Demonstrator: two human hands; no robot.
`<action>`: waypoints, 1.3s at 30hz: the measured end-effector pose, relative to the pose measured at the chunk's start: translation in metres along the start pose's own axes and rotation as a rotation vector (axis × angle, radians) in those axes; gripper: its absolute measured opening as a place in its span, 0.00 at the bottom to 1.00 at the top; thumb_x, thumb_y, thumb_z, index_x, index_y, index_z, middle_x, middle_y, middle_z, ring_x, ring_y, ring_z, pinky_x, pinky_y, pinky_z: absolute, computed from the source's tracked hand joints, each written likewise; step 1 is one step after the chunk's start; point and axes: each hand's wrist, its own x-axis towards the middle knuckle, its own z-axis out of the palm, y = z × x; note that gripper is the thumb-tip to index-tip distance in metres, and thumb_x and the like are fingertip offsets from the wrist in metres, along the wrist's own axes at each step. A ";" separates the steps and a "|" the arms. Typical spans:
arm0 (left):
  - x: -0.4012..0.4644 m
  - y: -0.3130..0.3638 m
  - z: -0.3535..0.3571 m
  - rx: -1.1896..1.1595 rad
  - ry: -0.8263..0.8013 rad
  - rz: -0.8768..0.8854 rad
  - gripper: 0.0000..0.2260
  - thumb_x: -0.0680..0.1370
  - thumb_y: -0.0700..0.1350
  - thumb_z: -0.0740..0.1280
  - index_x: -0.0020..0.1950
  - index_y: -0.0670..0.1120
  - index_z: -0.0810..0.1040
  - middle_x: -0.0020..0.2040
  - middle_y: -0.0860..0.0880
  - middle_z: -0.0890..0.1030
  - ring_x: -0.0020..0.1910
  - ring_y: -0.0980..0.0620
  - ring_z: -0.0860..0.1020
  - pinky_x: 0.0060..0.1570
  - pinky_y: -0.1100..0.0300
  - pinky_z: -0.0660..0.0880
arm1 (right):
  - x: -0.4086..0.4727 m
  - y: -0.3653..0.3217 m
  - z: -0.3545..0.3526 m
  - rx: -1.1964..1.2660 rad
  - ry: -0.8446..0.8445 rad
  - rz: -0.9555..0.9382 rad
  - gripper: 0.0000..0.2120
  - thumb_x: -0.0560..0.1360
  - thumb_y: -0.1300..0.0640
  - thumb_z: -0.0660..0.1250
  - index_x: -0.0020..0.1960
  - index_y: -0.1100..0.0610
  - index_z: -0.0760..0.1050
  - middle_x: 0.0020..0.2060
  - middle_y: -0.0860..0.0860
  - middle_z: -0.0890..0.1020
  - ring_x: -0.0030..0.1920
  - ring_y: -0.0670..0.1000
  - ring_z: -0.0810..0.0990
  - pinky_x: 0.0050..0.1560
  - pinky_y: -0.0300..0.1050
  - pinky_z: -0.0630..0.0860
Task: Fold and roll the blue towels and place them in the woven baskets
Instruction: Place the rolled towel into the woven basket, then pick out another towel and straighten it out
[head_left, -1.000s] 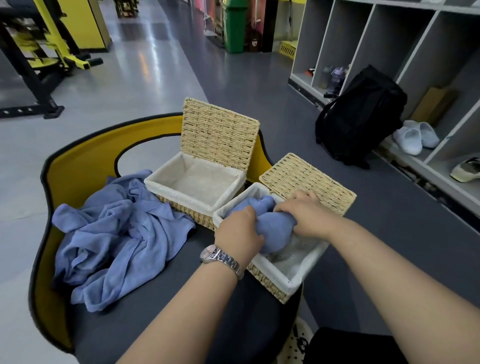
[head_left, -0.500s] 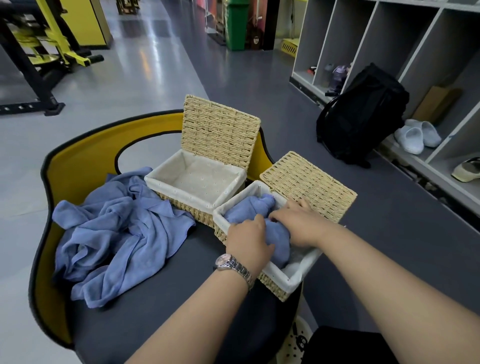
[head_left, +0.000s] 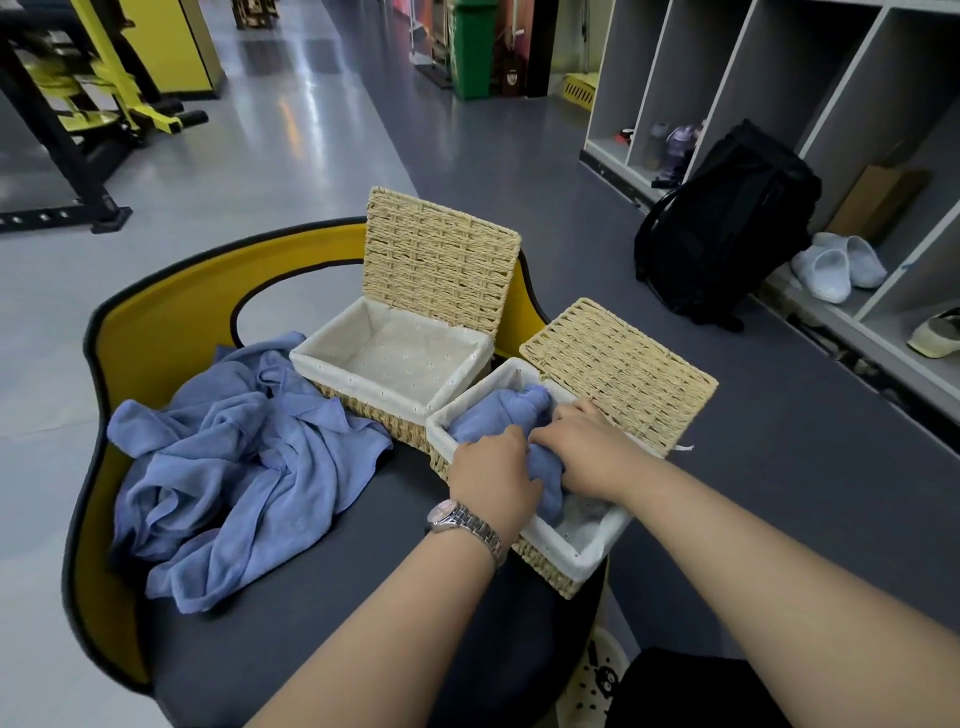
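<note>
Two hands in near basket (head_left: 566, 558) | left hand (head_left: 491, 480), watch on wrist, and right hand (head_left: 584, 449) both curled onto rolled blue towel (head_left: 501, 415) inside liner | loose blue towels (head_left: 234, 467) heaped left on dark seat (head_left: 332, 613) | far basket (head_left: 384, 384) open, lid upright | black backpack (head_left: 727, 228) by shelves

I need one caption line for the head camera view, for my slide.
Both hands press a rolled blue towel into the nearer woven basket.
</note>
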 end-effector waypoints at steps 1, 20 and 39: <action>0.001 0.000 0.000 -0.009 0.001 -0.008 0.15 0.74 0.47 0.63 0.60 0.49 0.72 0.50 0.46 0.81 0.50 0.45 0.79 0.45 0.56 0.73 | 0.001 0.000 -0.002 -0.008 0.006 -0.013 0.06 0.71 0.57 0.60 0.46 0.50 0.74 0.42 0.49 0.69 0.52 0.54 0.66 0.54 0.45 0.64; -0.071 -0.147 -0.085 0.003 0.101 -0.122 0.11 0.76 0.45 0.60 0.54 0.54 0.78 0.47 0.50 0.84 0.47 0.47 0.80 0.47 0.54 0.76 | 0.035 -0.149 -0.040 0.101 0.125 -0.327 0.06 0.74 0.56 0.61 0.38 0.49 0.71 0.40 0.48 0.81 0.44 0.53 0.77 0.43 0.44 0.69; -0.107 -0.231 -0.078 0.122 0.074 -0.275 0.12 0.75 0.56 0.65 0.44 0.49 0.81 0.42 0.50 0.83 0.45 0.48 0.79 0.46 0.56 0.67 | 0.066 -0.209 0.020 -0.042 0.059 -0.364 0.10 0.77 0.57 0.56 0.47 0.53 0.76 0.46 0.50 0.80 0.51 0.55 0.74 0.52 0.48 0.65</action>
